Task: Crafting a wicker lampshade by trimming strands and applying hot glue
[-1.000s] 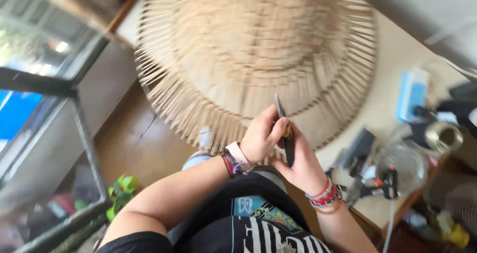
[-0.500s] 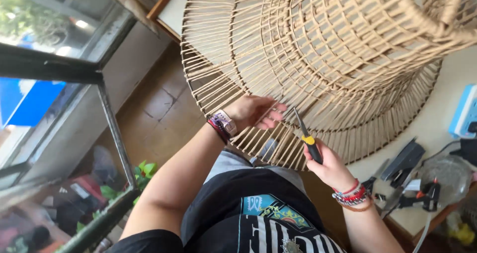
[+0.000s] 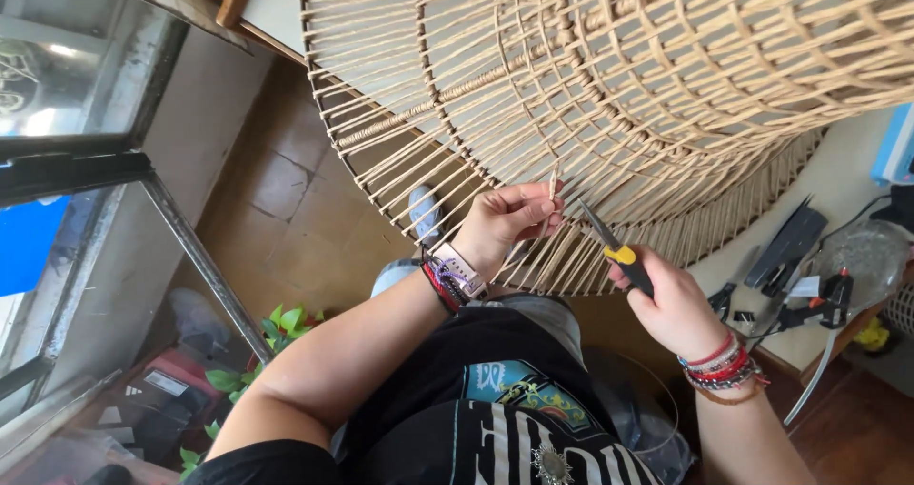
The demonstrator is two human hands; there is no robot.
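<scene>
Since half a second ago the view has closed in on the rim and the left hand [image 3: 505, 220] has slid right along it, its fingers now pinching one upright cane spoke of the woven rattan lampshade frame [image 3: 609, 95], which lies on the table [image 3: 847, 185] overhanging the person's lap. Beside it, the right hand [image 3: 671, 304] is wrapped around yellow-handled cutters [image 3: 614, 252], tip aimed at that spoke. This looks like trimming spoke ends; the next cut needs the blades seated around the pinched spoke.
</scene>
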